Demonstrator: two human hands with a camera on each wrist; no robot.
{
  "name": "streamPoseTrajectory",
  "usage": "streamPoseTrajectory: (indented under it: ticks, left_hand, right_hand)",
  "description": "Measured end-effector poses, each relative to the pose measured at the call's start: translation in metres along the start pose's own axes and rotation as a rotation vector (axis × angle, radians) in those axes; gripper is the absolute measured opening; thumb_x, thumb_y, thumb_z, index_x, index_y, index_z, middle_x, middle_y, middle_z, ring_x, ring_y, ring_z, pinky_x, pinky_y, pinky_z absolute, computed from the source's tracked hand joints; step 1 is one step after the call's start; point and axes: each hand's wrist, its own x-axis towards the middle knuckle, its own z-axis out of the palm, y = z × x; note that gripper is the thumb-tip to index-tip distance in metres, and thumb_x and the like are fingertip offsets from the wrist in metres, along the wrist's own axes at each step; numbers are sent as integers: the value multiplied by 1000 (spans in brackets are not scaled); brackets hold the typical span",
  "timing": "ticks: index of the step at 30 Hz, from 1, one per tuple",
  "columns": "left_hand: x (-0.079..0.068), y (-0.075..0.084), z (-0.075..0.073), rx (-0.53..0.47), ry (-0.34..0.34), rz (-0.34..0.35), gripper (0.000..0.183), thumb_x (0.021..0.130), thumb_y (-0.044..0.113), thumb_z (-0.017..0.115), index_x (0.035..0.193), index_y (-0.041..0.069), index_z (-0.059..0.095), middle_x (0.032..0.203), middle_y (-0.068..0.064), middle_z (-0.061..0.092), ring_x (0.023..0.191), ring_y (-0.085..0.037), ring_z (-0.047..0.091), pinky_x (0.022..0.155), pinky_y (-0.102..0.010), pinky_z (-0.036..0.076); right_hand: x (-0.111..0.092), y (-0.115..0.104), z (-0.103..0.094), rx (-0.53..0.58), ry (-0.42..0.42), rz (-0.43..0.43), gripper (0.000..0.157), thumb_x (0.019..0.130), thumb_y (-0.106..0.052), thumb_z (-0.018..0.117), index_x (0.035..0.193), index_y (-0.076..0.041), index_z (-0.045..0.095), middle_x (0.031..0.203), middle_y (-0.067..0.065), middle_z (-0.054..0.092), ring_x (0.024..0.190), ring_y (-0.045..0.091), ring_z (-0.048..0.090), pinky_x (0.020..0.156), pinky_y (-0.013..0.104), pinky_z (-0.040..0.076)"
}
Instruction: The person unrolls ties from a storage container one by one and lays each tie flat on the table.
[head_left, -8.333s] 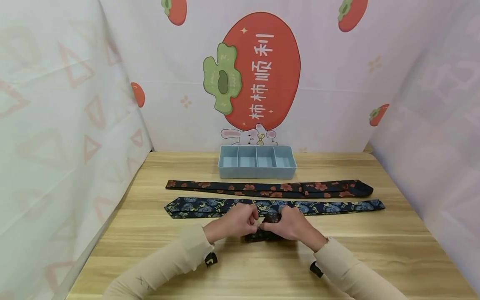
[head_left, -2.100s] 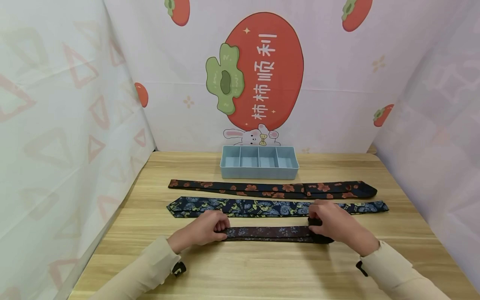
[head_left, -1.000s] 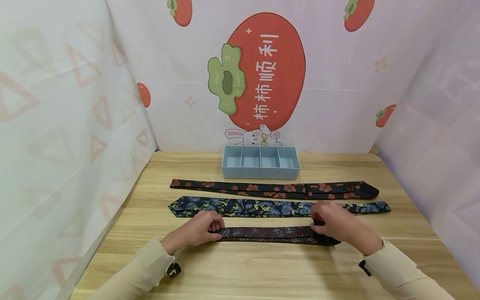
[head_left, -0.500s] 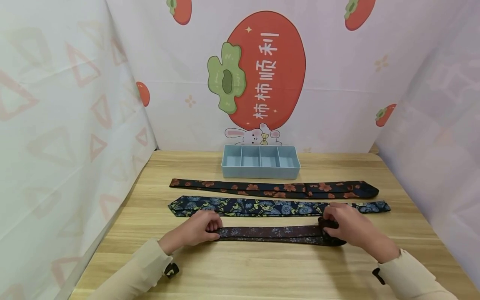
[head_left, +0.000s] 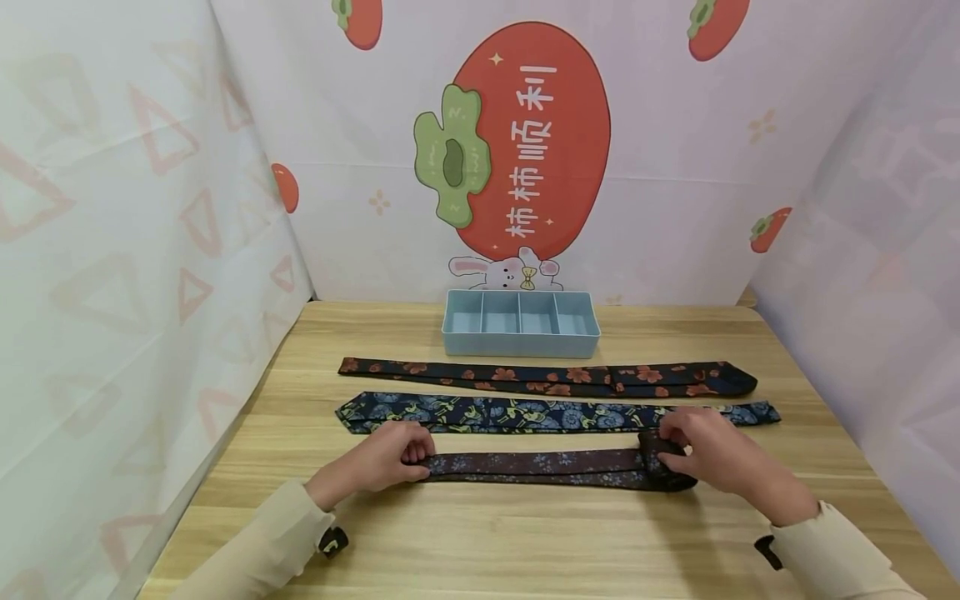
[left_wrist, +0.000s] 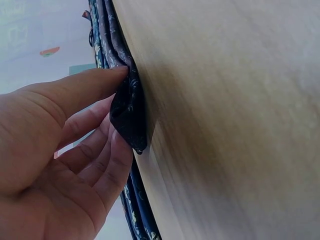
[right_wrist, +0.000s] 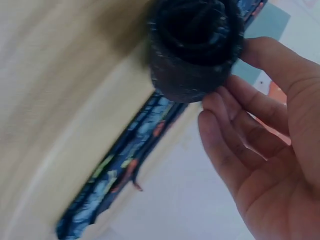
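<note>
A dark maroon necktie [head_left: 536, 468] with small blue flowers lies flat between my hands, its right part wound into a roll [head_left: 660, 460]. My left hand [head_left: 386, 454] pinches the tie's left end. In the left wrist view, thumb and fingers hold the dark pointed tip [left_wrist: 131, 112], which is slightly folded. My right hand [head_left: 708, 450] holds the roll from its right side. The right wrist view shows the roll's coiled layers [right_wrist: 187, 77], with thumb and fingertips against its outer wrap.
Just behind lies a navy necktie [head_left: 450, 412] with blue and yellow figures. Farther back is a black necktie [head_left: 510, 375] with red flowers. A light blue tray [head_left: 521, 345] with several compartments stands at the table's rear, before a patterned cloth backdrop [head_left: 675, 142].
From close together at the centre, my hands have moved apart. The maroon tie now shows a longer flat stretch. Lately the right hand and roll shifted right, the left hand slightly left.
</note>
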Motion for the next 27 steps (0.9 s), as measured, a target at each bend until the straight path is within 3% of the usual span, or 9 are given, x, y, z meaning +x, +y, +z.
streamPoseTrajectory:
  ticks: [5, 11, 17, 27]
  left_hand:
    - [-1, 1, -1, 1, -2, 4, 13, 84, 19, 75, 95, 16, 67, 83, 7, 61, 74, -2, 53, 67, -19, 48]
    - [-1, -1, 0, -1, -1, 4, 13, 84, 21, 75, 95, 19, 67, 84, 8, 61, 74, -2, 54, 68, -19, 49]
    - [-1, 0, 0, 0, -2, -4, 14, 85, 23, 75, 96, 19, 68, 85, 9, 61, 74, -1, 54, 68, -19, 49]
    - [-3, 1, -3, 3, -2, 4, 13, 84, 18, 75, 95, 16, 67, 84, 6, 61, 74, -2, 53, 67, -20, 48]
  right_hand:
    - [12, -13, -5, 0, -22, -6, 17, 78, -22, 80, 82, -18, 64, 70, -11, 53, 56, -2, 40, 51, 19, 36]
    - [19, -22, 6, 10, -43, -66, 19, 77, -19, 81, 80, -19, 62, 74, -9, 55, 59, -3, 42, 52, 19, 39]
    - [11, -15, 13, -64, 14, -13, 26, 71, -25, 85, 80, -19, 61, 78, -6, 56, 60, 0, 40, 52, 20, 36]
    - [-3, 1, 5, -43, 50, 18, 25, 71, -22, 84, 85, -17, 64, 81, -7, 59, 68, 4, 53, 56, 25, 45]
